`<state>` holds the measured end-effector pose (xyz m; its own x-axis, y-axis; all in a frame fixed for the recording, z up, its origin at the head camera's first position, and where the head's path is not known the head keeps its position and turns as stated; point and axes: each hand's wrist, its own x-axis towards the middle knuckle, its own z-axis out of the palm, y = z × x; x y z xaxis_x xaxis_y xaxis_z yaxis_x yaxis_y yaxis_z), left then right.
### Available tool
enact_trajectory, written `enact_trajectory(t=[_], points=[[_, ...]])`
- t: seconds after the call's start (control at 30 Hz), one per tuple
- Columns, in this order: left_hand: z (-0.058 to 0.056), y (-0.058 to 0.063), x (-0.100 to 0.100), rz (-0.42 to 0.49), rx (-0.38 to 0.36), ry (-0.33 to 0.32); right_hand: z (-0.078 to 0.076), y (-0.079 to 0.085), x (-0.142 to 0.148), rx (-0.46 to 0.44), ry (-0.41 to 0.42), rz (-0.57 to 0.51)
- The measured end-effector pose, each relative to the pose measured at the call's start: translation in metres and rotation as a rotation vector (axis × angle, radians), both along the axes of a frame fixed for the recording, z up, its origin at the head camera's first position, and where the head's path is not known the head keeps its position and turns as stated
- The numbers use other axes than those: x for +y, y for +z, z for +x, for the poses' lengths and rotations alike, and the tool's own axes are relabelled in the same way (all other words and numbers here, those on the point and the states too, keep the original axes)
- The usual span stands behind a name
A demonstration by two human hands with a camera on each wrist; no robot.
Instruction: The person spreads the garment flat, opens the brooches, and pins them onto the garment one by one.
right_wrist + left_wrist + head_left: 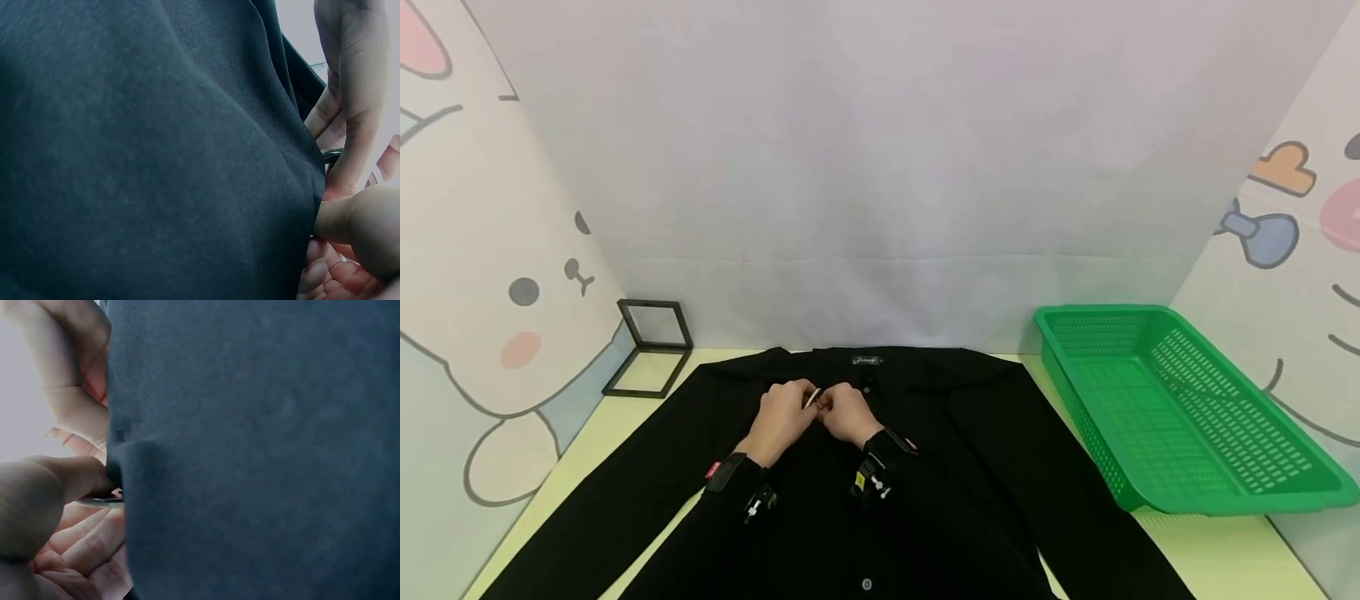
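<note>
A black long-sleeved shirt (pixel 985 433) lies spread on the table, its collar label away from me and pale buttons down the middle. Over its upper chest, my left hand (pixel 781 419) pinches a thin, pale, round-edged thing like a pin badge (pixel 812 398), seen almost edge-on. My right hand (pixel 847 414) meets it from the right, fingers curled and fingertips pinching at the shirt cloth. In the right wrist view, part of the badge's curved rim (pixel 332 154) shows behind a finger. Raised shirt cloth (pixel 250 450) fills most of the left wrist view and hides the fingertips.
A green plastic basket (pixel 1180 417) stands at the right, beside the shirt's sleeve. At the back left is a black-edged open frame stand (pixel 655 346) close to the wall. A pale yellow tabletop (pixel 1217 554) shows around the shirt, and a white sheet (pixel 880 167) hangs behind.
</note>
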<state>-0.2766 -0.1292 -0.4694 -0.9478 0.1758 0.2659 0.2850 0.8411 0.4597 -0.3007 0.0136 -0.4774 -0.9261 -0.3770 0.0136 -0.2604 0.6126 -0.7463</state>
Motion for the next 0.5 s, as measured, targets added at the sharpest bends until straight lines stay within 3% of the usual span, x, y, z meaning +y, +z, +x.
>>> enact_trajectory(t=[0.13,0.37,0.5], points=[[0.0,0.002,-0.004,-0.006,-0.004,-0.026,-0.001,0.001,0.0,-0.002,0.028,0.012],[0.001,0.008,-0.01,-0.008,-0.16,-0.125,-0.004,0.007,0.014,-0.104,0.071,-0.007],[0.004,0.008,-0.014,-0.099,-0.183,-0.14,0.0,0.012,0.033,-0.015,0.05,0.035]])
